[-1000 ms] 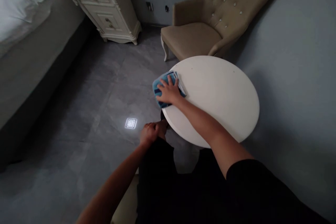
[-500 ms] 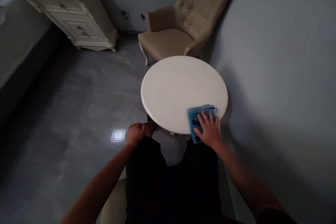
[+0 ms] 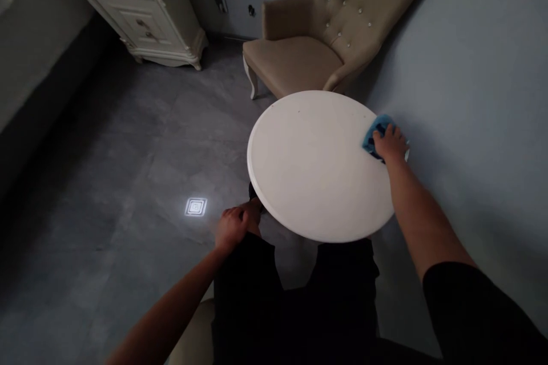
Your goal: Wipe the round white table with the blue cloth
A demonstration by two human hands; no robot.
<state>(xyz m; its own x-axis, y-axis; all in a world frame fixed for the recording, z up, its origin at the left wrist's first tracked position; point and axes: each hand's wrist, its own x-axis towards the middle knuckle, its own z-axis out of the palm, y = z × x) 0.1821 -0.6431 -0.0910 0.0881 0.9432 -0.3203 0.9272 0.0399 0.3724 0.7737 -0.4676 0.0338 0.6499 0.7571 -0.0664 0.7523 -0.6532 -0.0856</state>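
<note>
A blue cloth (image 3: 378, 124) with dark patches lies bunched at the far right rim of a round white table (image 3: 317, 165). My right hand (image 3: 391, 144) presses on it from above, fingers bent over the cloth and partly past the table's edge. My left hand (image 3: 231, 228) rests on my left knee, to the left of the table and apart from it. Its fingers curl over the knee, with their tips partly hidden. A few tiny dark specks show near the far side of the white tabletop.
Behind the table stands a beige tufted armchair (image 3: 295, 63). A grey wall (image 3: 483, 97) runs close along the right side. At the back left is a white carved cabinet (image 3: 141, 11). A glowing square pattern (image 3: 196, 207) shows on the grey floor (image 3: 128, 182).
My right hand has slid the cloth from the table's near right edge to its far right rim. My left hand stays on the knee. The view has shifted somewhat.
</note>
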